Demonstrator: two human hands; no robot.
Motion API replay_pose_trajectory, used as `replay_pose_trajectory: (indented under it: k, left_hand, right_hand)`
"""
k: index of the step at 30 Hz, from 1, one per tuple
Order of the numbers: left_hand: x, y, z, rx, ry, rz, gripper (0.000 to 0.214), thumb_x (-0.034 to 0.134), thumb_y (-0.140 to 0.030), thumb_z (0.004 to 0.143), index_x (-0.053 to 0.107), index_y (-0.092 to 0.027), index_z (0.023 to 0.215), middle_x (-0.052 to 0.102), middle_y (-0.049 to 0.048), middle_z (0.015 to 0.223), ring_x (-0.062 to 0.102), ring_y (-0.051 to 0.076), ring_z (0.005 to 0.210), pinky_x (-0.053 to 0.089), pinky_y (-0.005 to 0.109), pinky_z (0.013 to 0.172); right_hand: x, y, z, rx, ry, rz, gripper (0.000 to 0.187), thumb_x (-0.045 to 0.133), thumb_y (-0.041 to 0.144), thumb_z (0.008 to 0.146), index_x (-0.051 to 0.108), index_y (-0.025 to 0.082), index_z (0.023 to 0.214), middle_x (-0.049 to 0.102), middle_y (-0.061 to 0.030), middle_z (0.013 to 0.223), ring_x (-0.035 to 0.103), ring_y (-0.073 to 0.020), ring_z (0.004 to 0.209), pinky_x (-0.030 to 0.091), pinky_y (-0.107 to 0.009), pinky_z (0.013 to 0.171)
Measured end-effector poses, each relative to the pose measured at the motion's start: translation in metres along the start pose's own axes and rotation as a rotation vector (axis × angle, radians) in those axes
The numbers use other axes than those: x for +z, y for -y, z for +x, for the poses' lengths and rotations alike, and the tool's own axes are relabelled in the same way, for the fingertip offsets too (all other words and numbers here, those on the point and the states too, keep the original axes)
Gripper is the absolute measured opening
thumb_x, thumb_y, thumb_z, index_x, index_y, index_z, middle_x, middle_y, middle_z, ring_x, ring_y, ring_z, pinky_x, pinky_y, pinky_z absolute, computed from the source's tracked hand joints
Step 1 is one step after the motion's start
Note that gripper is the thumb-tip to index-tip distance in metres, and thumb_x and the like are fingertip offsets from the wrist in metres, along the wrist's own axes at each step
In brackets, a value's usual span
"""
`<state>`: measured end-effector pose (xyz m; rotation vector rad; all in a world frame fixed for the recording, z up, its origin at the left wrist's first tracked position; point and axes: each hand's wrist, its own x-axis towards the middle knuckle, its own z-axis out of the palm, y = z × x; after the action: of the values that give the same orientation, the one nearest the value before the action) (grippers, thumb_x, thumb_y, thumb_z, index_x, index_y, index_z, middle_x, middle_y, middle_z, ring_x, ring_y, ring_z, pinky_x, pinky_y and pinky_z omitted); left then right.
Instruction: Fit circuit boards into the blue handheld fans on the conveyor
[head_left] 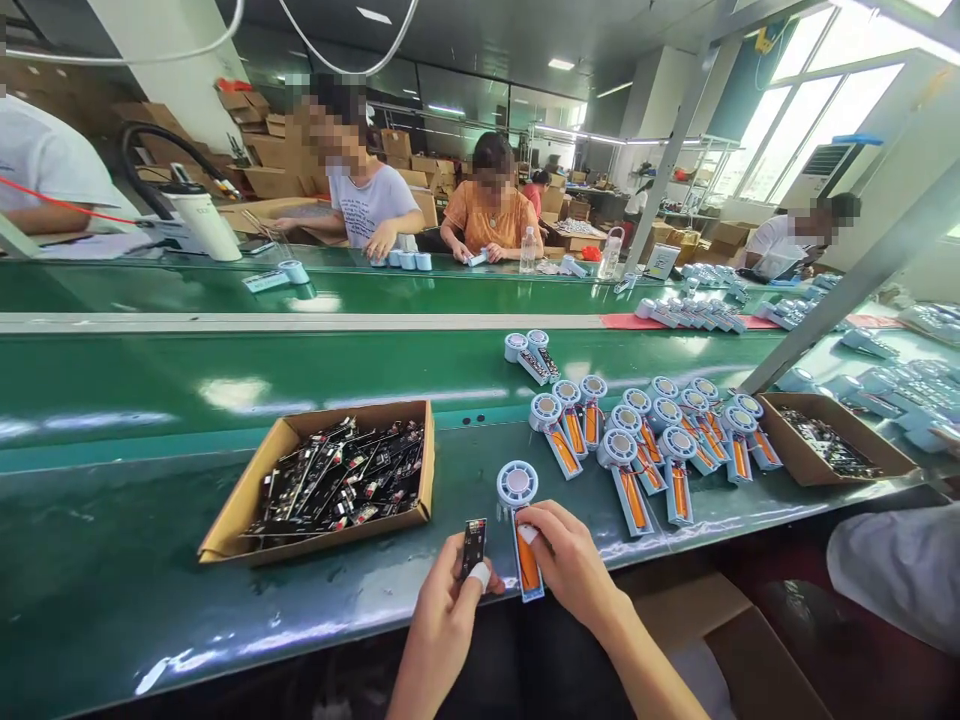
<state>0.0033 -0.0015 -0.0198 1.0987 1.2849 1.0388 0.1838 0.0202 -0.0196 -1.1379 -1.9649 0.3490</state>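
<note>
Upright between the thumb and fingers of my left hand (448, 605) is a small black circuit board (474, 542), components facing me. Just right of it, a light blue handheld fan housing (517, 484) lies at the bench edge, its round head pointing away and an orange strip (528, 566) inside its open handle. My right hand (570, 565) pinches the upper handle, below the round head; the exact contact under the fingertips is hidden. White coverings show on the left thumb and on a right-hand digit.
A cardboard tray (427, 505) piled with black circuit boards stands to the left. Several fan housings (621, 448) with orange strips lie to the right, before another board-filled carton (885, 480). A slanted metal post (817, 290) rises at right. Co-workers sit across the green conveyor (390, 365).
</note>
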Motion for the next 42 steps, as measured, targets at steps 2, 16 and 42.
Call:
replay_pose_trajectory:
  k: [2,16,42]
  left_hand:
    - [0.005,-0.004,0.003,0.043,0.000,0.045,0.020,0.056,-0.037,0.079,0.059,-0.021,0.091,0.069,0.0021,0.081,0.069,0.022,0.076,0.053,0.033,0.075]
    - [0.018,-0.016,0.036,0.059,-0.027,0.061,0.036,0.068,-0.053,0.071,0.067,-0.017,0.073,0.053,-0.0039,0.057,0.047,0.015,0.056,0.038,0.025,0.054]
    - [0.000,-0.009,0.017,-0.002,-0.020,0.026,0.042,0.068,-0.050,0.075,0.069,-0.018,0.103,0.065,-0.0010,0.070,0.057,0.017,0.061,0.048,0.027,0.058]
  right_hand:
    - [0.004,0.000,0.001,0.005,-0.008,0.018,0.028,0.045,0.007,0.096,0.064,0.022,0.109,0.071,-0.0074,0.101,0.067,-0.0194,0.093,0.056,-0.030,0.083]
    - [-0.002,0.010,0.010,-0.062,0.025,-0.118,0.041,0.044,0.000,0.090,0.062,0.022,0.120,0.069,-0.0086,0.111,0.064,-0.0214,0.096,0.056,-0.035,0.084]
    - [0.007,0.014,0.013,-0.254,0.058,-0.405,0.025,0.040,-0.001,0.094,0.058,0.016,0.094,0.058,-0.0076,0.087,0.050,-0.0214,0.076,0.044,-0.032,0.070]
